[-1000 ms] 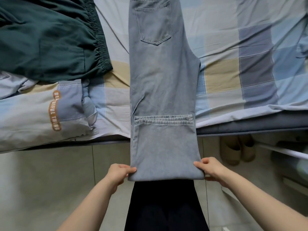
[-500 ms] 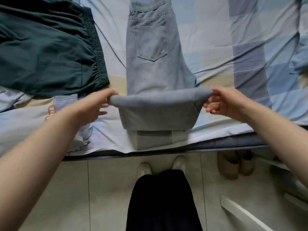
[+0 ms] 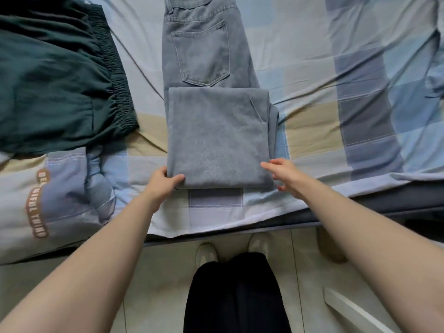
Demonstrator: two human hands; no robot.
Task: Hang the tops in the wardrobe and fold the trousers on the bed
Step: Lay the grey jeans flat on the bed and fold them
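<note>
Between your fingertips lie the folded jeans [image 3: 216, 133], running straight ahead: left hand [image 3: 163, 183] pinches the near corner, right hand [image 3: 286, 176] loose, fingers apart.

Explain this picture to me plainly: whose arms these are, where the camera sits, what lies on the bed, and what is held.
There is no machine. A person wears a camera on the head, looking down at both bare arms. On the checked blue-and-beige bedsheet lie light grey-blue denim jeans, their legs folded over the seat. The left hand pinches the folded edge's near corner; the right hand hovers open by the other corner. Dark green elastic-waist trousers lie at the left.
</note>
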